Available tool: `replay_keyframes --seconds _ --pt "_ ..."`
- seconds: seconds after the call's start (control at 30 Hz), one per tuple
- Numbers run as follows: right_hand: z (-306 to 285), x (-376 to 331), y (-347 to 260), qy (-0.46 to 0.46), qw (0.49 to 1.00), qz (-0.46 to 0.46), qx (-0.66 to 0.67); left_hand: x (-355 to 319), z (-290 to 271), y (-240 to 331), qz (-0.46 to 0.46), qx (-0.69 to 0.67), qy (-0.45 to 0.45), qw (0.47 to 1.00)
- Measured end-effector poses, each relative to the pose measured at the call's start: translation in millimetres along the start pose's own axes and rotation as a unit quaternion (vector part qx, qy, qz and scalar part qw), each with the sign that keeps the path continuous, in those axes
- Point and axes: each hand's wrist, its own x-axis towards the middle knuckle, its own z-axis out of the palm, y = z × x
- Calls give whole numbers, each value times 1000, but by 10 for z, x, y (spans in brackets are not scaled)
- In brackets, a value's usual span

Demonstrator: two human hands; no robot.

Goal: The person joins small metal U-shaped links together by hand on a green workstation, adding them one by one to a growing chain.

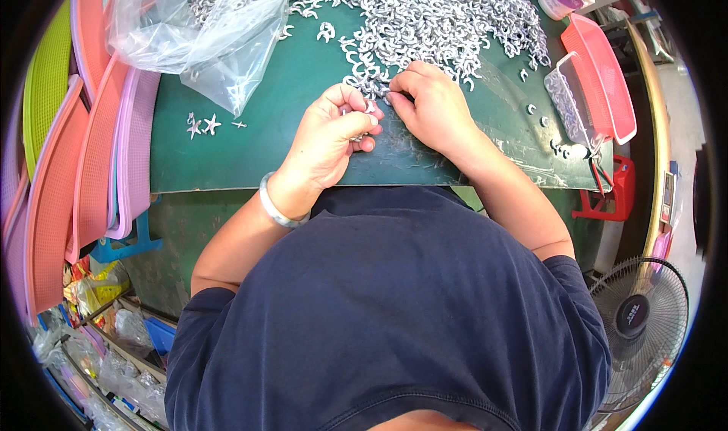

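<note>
A large heap of small silver crescent-shaped pieces [425, 25] spreads over the green tabletop [250, 154]. My left hand [327, 133], with a pale bangle [277, 203] at its wrist, is closed just short of the heap's near edge. Bits of several silver pieces show between its curled fingers. Close by, my right hand [436, 111] has thumb and fingertips drawn together at the edge of the heap. Whatever those fingertips hold, if anything, is hidden.
A clear plastic bag [220, 44] lies at the far left, near several star-shaped pieces [211, 124]. Colourful baskets [98, 150] are stacked along the left. At right are a pink basket [603, 74], a clear tray [565, 101], a red stool [618, 192] and a fan [641, 309].
</note>
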Motion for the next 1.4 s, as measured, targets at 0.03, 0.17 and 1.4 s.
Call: replay_keyframes --seconds 0.03,0.17,1.4 --pt "3 3 0 -5 1000 13 17 -1 4 10 0 0 3 1000" --pt "-43 8 -4 -18 995 54 88 -6 5 39 -12 -22 14 1000" --pt "-141 -69 -6 -25 974 65 214 -4 53 63 -58 -2 32 998"
